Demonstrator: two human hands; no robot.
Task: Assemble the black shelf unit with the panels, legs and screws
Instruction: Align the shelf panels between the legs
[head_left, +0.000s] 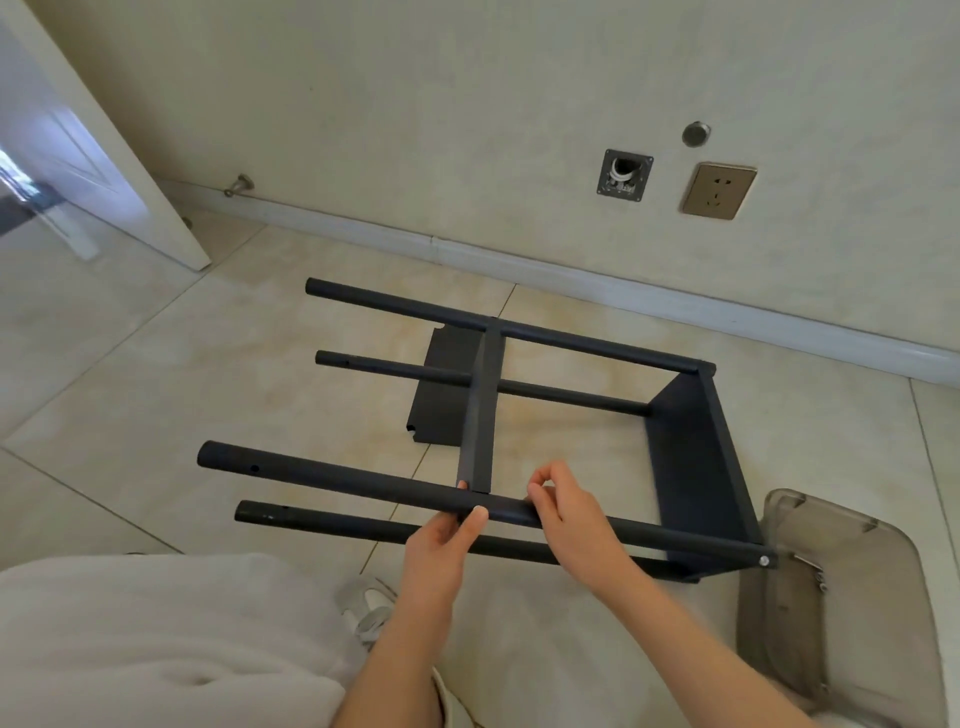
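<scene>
Left hand (441, 543) grips the matte black tubular leg (332, 476) — right hand (566, 514) pinches atop it, what unclear.

The black shelf unit (691, 467) lay on its side on the tiled floor at mid-frame, its four legs pointing left. The left hand (447, 540) gripped the near upper leg (322, 475) below the middle panel (480, 410). The right hand (566, 514) lay over that leg just beside it, fingers curled. A clear plastic tray (857, 545) sat at lower right
</scene>
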